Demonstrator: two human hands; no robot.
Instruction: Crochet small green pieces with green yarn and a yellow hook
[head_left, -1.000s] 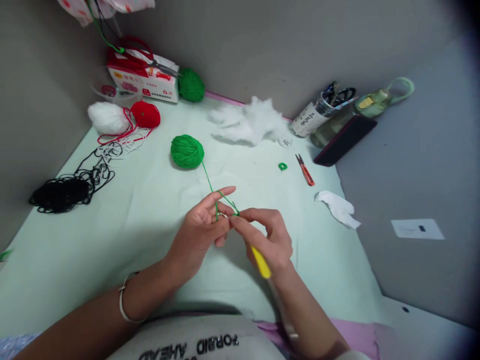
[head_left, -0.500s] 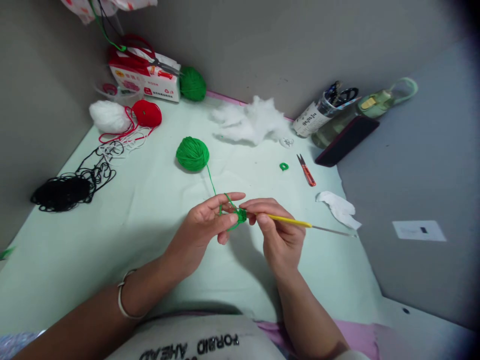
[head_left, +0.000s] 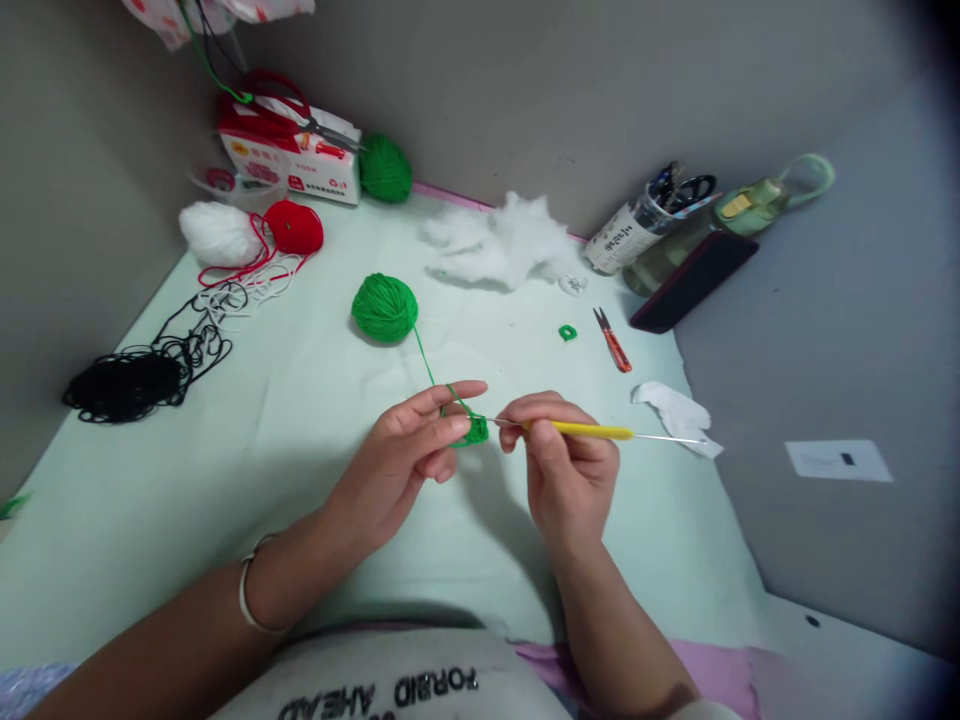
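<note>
One small green crocheted piece [head_left: 478, 431] is hanging above the desk [head_left: 300, 440], where the fingers of the left hand [head_left: 401, 447] are pinching it. The fingers of the right hand [head_left: 570, 470] are grasping a yellow-handled hook [head_left: 589, 430], whose metal shaft is reaching the piece. Green yarn [head_left: 425, 357] is stretching from the left hand to a ball [head_left: 385, 308].

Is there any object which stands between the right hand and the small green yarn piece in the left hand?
Nothing visible blocks the way. Only the yellow-handled hook, held by the right hand itself, bridges the short gap to the green yarn piece pinched in the left hand.
</note>
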